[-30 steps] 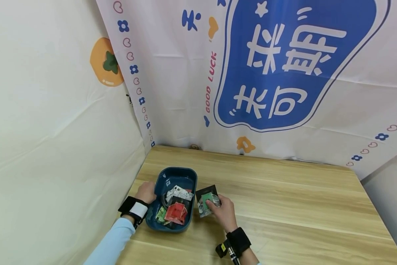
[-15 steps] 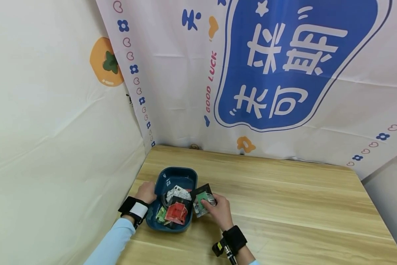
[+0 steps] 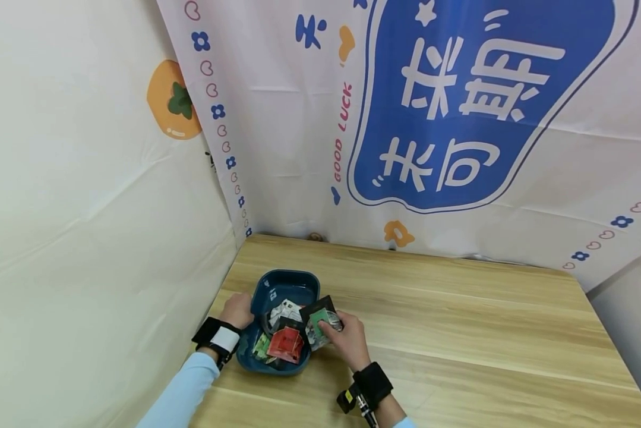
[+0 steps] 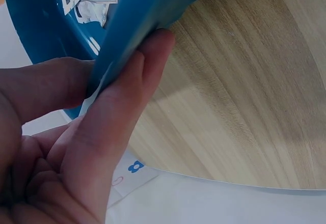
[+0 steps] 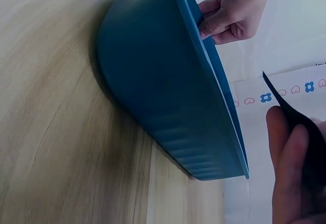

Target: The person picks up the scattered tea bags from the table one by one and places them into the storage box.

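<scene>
Shifted left since before — right hand (image 3: 344, 339) pinches thin packets (image 3: 320, 324) over blue tray (image 3: 277, 285) rim; left hand (image 3: 236, 309) grips tray edge. Packets light, floppy, probably slick — hold by edges.

Left hand (image 3: 237, 310) curled, thumb and fingers pinching; right hand (image 3: 346, 340) curled in a pinch grip. Both wrists carry black straps.

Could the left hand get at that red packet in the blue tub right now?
Probably not as it stands: the left hand grips the rim of the tub, so it is busy. Letting go, the way looks free, since the red packet lies on top of the pile and the right hand holds other packets over the far rim.
</scene>
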Tool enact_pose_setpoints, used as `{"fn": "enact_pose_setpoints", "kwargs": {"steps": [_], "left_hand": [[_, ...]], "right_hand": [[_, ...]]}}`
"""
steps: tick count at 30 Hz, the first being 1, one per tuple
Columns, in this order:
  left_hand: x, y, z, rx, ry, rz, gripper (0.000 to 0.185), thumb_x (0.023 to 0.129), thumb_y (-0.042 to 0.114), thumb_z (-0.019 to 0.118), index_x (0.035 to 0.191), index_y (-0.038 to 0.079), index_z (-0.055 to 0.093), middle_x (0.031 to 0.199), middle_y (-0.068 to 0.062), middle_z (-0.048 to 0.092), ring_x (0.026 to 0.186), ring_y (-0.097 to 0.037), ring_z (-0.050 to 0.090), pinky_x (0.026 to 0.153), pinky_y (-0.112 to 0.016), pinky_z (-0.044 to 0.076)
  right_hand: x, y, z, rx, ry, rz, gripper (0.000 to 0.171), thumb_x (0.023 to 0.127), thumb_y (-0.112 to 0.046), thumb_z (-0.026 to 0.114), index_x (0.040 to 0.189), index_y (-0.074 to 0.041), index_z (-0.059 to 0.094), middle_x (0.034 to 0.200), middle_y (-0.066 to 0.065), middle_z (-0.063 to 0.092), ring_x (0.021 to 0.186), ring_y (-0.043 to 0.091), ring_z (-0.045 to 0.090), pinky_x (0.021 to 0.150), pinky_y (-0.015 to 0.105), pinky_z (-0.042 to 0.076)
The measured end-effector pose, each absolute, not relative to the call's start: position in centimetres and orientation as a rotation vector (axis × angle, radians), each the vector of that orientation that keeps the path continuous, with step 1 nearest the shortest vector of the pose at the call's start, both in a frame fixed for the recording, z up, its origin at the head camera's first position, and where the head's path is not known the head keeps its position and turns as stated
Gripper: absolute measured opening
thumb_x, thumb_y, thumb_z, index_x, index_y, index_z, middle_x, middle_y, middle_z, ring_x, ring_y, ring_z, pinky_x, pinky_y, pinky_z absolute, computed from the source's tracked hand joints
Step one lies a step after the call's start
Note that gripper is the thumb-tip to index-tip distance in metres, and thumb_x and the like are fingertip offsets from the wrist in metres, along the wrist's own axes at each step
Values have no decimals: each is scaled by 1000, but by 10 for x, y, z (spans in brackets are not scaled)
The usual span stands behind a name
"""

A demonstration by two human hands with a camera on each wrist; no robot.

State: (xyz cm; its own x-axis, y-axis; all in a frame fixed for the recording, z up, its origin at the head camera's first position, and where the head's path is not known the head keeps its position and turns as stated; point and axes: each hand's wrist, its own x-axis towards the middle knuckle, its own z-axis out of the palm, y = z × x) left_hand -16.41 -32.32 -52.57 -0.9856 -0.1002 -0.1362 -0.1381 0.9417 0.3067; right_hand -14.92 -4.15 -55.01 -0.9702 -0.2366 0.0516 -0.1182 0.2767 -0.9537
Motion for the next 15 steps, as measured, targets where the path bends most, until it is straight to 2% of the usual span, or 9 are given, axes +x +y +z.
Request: {"fn": "enact_pose_setpoints", "kwargs": {"steps": [15], "left_hand": [[-164,-324,-527,-174,2988,471,12,76,-4,71,85,-6,63,78,-19,66,73,-34,65,66,-45,54]], "right_hand": [[-151,-53,-548,-392,2413,-1766,17,91,-11,65,95,4,70,85,17,72,68,9,60,58,22,48]]}}
